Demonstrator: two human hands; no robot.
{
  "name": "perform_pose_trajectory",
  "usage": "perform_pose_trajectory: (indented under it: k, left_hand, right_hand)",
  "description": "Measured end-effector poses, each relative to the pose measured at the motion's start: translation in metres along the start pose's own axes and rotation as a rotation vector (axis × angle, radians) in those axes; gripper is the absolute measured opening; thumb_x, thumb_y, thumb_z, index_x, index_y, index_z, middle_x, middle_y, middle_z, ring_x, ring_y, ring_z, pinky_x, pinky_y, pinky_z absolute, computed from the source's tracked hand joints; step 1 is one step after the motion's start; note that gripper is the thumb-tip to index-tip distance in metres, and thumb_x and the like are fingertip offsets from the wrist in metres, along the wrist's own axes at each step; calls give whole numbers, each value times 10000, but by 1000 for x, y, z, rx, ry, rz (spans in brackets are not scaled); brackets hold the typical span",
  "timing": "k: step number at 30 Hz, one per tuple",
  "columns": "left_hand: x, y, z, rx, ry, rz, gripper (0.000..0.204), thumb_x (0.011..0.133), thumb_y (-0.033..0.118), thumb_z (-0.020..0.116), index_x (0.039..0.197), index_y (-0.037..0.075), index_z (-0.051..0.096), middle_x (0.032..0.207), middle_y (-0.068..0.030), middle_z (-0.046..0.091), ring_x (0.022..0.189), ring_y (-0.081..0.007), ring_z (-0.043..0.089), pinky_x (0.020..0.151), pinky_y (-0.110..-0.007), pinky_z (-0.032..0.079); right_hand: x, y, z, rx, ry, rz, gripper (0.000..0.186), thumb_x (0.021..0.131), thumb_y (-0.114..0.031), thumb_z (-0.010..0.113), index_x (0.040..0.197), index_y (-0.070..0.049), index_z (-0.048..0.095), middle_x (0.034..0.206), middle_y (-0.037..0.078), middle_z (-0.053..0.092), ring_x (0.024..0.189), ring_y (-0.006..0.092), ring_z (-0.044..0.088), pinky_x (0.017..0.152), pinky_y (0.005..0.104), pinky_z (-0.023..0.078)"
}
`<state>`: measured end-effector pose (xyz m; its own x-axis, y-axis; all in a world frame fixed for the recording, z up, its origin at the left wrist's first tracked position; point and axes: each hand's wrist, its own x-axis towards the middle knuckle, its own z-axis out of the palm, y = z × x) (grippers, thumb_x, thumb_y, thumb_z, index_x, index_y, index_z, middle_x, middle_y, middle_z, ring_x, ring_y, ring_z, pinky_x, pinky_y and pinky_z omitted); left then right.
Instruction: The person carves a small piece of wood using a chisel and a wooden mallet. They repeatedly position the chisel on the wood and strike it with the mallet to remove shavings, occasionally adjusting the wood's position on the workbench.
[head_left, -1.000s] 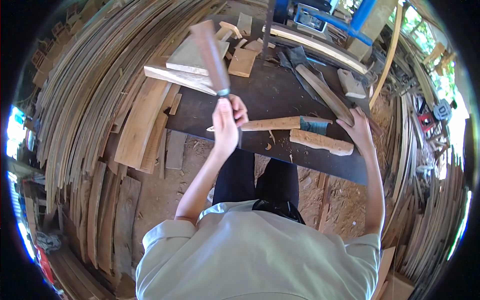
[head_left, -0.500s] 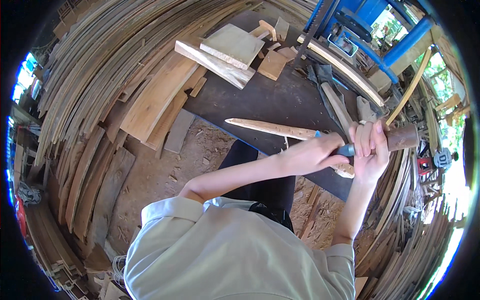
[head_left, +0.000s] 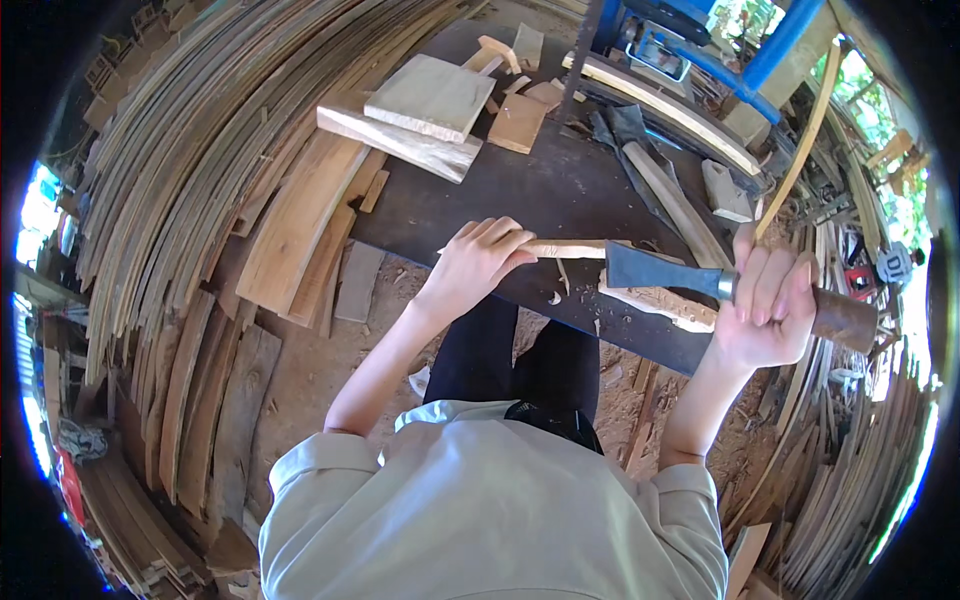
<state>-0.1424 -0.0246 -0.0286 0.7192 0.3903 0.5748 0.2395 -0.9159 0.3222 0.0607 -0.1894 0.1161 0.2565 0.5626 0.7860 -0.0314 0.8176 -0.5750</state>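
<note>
My left hand [head_left: 480, 262] is closed on the left part of a long, pale wooden stick [head_left: 569, 249] at the dark table's [head_left: 530, 195] near edge. My right hand [head_left: 766, 310] is wrapped round a chisel with a brown wooden handle [head_left: 844, 320] and a broad, dark blade [head_left: 660, 268]. The blade points left and overlaps the stick's right part, though whether it touches is unclear. Under it lies a rough wood block [head_left: 657, 307], partly hidden. Small shavings [head_left: 557, 297] lie beside the stick.
Boards [head_left: 415, 100] and offcuts [head_left: 515, 123] lie at the back of the table. Behind right stand a blue machine [head_left: 760, 90] and a long timber [head_left: 670, 190] on dark cloth. Stacked planks [head_left: 170, 220] flank both sides. Sawdust and scraps [head_left: 630, 380] cover the floor below.
The chisel has passed from my raised left hand, through both hands, to my right hand and swung horizontal. My left hand has moved from it down onto the stick.
</note>
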Motion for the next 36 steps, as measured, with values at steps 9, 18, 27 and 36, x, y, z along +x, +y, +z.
perform_pose_trajectory:
  k: [9, 18, 27, 36]
  left_hand:
    - [-11, 10, 21, -38, 58, 4, 255, 805, 219, 668, 1013, 74, 641, 962, -36, 593, 862, -231, 598, 764, -352, 476]
    - [-16, 12, 25, -38, 135, -41, 272, 770, 239, 692, 1000, 96, 669, 975, -22, 574, 864, -212, 583, 766, -340, 477]
    - [-15, 8, 27, -68, 113, -49, 280, 770, 247, 694, 1009, 102, 671, 964, -25, 568, 847, -211, 578, 757, -342, 481]
    - [-15, 8, 26, -76, 125, -23, 285, 757, 248, 704, 992, 90, 670, 963, -35, 579, 879, -220, 589, 770, -342, 486]
  right_hand:
    - [-10, 30, -1, 49, 17, 74, 276, 934, -92, 414, 673, -134, 333, 477, -21, 326, 373, 85, 273, 625, 313, 289]
    - [-11, 63, 3, 78, 163, 228, 317, 916, -118, 407, 619, -156, 302, 460, -28, 284, 372, 85, 234, 647, 305, 285]
    - [-6, 69, -5, 96, 197, 233, 295, 907, -107, 434, 644, -146, 306, 459, -18, 287, 368, 92, 234, 664, 322, 295]
    - [6, 72, 8, 31, 243, 318, 333, 896, -111, 495, 621, -144, 311, 473, -23, 284, 374, 87, 234, 674, 327, 328]
